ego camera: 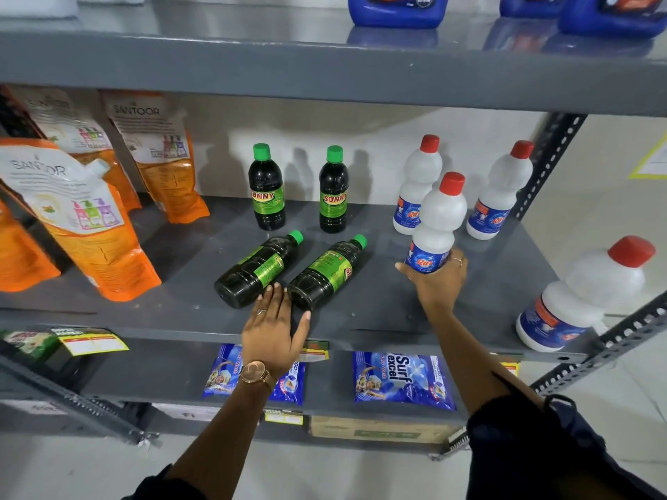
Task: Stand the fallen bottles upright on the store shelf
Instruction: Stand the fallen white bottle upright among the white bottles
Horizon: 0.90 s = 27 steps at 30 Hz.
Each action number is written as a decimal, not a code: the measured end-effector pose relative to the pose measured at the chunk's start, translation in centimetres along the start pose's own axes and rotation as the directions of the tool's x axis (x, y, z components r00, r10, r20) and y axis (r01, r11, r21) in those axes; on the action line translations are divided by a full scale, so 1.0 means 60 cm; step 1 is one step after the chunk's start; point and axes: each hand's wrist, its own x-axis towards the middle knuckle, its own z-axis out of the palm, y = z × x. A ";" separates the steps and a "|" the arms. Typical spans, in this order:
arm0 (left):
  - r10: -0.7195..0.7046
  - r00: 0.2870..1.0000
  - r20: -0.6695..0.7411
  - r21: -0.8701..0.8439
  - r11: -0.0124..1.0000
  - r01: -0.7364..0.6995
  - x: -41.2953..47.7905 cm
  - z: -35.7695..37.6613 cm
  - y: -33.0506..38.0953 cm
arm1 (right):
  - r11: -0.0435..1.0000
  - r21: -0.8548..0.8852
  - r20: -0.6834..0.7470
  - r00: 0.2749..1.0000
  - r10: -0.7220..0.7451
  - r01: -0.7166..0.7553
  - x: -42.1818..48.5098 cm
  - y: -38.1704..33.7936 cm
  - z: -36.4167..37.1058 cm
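Observation:
Two dark green-capped bottles lie on their sides on the grey shelf [379,304]: the left fallen bottle [252,270] and the right fallen bottle [326,274]. Two more dark bottles [266,187] [334,189] stand upright behind them. My left hand [272,328] is open, its fingertips between the bases of the two fallen bottles. My right hand [438,281] grips the base of a white red-capped bottle [438,221], held upright. Two white bottles [418,185] [500,191] stand behind it. Another white bottle [581,297] leans tilted at the shelf's right front corner.
Orange refill pouches [90,218] stand on the shelf's left part. Blue jugs [397,10] sit on the shelf above. Blue detergent packets [400,380] lie on the shelf below. A perforated metal upright [548,164] bounds the right side.

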 end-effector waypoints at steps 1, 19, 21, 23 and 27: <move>0.001 1.000 -0.005 -0.001 1.000 -0.001 0.000 0.000 0.000 | 1.000 0.029 0.020 1.000 -0.007 0.006 0.003 0.001 -0.003; 0.012 0.999 -0.037 -0.004 1.000 -0.013 0.001 0.003 -0.001 | 0.996 -0.088 0.037 0.999 -0.003 0.007 -0.059 0.023 -0.034; 0.010 1.000 -0.023 -0.005 1.000 -0.010 -0.002 0.002 0.001 | 0.997 -0.077 0.036 0.999 0.001 0.002 -0.075 0.024 -0.043; 0.010 1.000 -0.011 -0.004 1.000 -0.010 -0.003 -0.001 0.004 | 0.997 -0.071 0.054 0.999 0.000 0.003 -0.083 0.024 -0.053; 0.010 1.000 0.003 -0.002 1.000 -0.010 -0.002 -0.007 0.003 | 0.997 -0.081 0.100 0.995 -0.007 0.015 -0.102 0.033 -0.084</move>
